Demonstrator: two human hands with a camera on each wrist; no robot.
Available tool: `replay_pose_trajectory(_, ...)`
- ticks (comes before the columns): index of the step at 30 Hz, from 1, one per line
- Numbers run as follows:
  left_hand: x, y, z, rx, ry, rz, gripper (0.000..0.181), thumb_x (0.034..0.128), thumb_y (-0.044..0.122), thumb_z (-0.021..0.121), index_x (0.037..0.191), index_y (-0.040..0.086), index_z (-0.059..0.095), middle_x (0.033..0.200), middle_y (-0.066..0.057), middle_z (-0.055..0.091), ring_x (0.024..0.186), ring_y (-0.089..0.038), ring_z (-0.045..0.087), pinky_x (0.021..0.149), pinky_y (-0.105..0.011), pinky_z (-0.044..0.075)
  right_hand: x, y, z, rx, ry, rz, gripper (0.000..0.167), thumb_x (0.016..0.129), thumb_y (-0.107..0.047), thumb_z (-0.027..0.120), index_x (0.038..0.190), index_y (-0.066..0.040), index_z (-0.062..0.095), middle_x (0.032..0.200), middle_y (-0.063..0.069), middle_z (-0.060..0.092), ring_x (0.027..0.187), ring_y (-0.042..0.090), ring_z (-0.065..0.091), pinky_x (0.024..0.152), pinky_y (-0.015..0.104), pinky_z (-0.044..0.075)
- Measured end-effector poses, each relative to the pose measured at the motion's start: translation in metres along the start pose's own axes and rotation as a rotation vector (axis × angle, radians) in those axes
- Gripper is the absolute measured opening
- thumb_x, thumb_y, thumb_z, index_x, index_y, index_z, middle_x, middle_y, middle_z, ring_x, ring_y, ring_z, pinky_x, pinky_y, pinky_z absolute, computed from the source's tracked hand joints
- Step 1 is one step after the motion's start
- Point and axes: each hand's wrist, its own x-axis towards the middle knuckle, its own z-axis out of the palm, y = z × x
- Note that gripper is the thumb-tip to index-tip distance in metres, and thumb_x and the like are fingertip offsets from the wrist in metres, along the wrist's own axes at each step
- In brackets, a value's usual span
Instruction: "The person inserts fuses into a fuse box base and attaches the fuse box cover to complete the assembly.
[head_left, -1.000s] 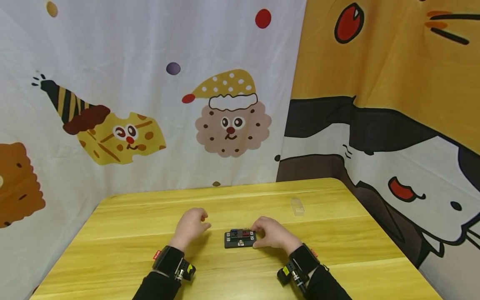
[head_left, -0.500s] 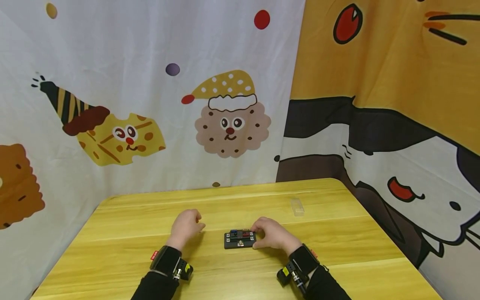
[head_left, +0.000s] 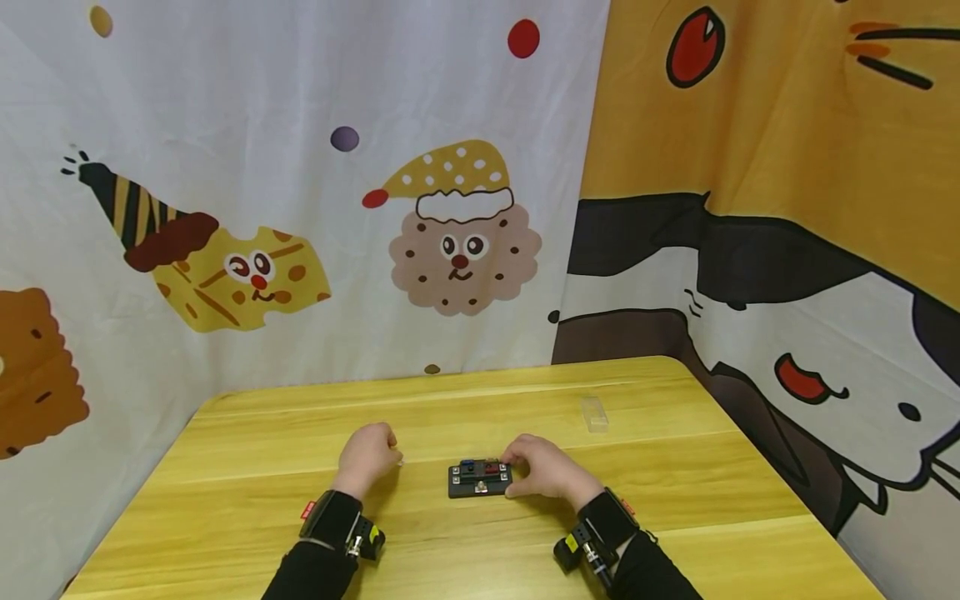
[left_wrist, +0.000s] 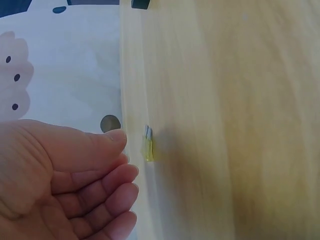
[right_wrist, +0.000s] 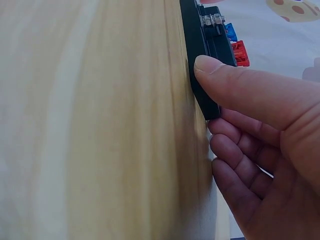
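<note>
A black block [head_left: 480, 480] lay flat on the table [head_left: 217, 508], between a person's hands and nearer the right one. Metal screws [right_wrist: 213, 20] showed on it, and a red fuse [right_wrist: 241, 53] and a blue fuse [right_wrist: 230, 32] stood up from its top. It looked like hard plastic, probably light and stiff, best taken by the bare ends of its base so the upright fuses stayed unstrained. The right hand [head_left: 552, 472] had it that way, pinching the right end with the thumb at the near corner and a finger behind. Well to the left was a tiny yellow fuse [left_wrist: 148, 147] with grey prongs [left_wrist: 148, 132], just beyond the left hand's [head_left: 365, 457] fingertips; that view was soft, so whether it lay flat or stood tilted was hard to tell. It seemed very light, smooth and easy to drop, with the yellow body the safer hold, since the prongs might bend. The left hand's fingers were curled together, thumb against the index finger, with nothing visible between them. Farther back, on the right, lay a clear piece [head_left: 595, 414]. Behind the table hung a cartoon-printed cloth [head_left: 277, 92].
</note>
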Motion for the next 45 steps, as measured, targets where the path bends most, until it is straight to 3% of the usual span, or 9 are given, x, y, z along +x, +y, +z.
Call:
replay_pose_trajectory(14,0.002,0.001,0.004,0.009,-0.050,-0.040,0.024,0.0710,0.010,0.082,0.066,0.010,0.058,0.067,0.000,0.056,0.063,-0.018,0.051,0.060,-0.035,0.045,0.000,0.001,0.001,-0.009,0.005,-0.002,0.040,0.076,-0.021,0.087,0.109,-0.010,0.068,0.105,-0.001,0.060,0.097,0.021,0.059,0.090,0.041,0.048)
replay_pose_trajectory(32,0.002,0.007,0.007,0.048,-0.053,-0.049,0.023,0.0711,0.008,0.083,0.071,0.007,0.060,0.070,-0.003,0.059,0.067,-0.022,0.057,0.061,-0.039,0.049,0.000,0.003,0.002,-0.015,0.008,-0.001,0.040,0.075,-0.022,0.087,0.108,-0.010,0.068,0.105,-0.002,0.059,0.096,0.019,0.058,0.089,0.040,0.048)
replay_pose_trajectory(45,0.002,0.004,0.011,0.052,-0.002,-0.021,0.023,0.0673,0.005,0.082,0.067,0.009,0.060,0.067,-0.002,0.058,0.064,-0.022,0.057,0.059,-0.038,0.049,0.001,0.003,0.002,-0.026,0.011,-0.012,0.040,0.075,-0.021,0.088,0.108,-0.010,0.068,0.104,-0.002,0.060,0.095,0.018,0.058,0.089,0.039,0.048)
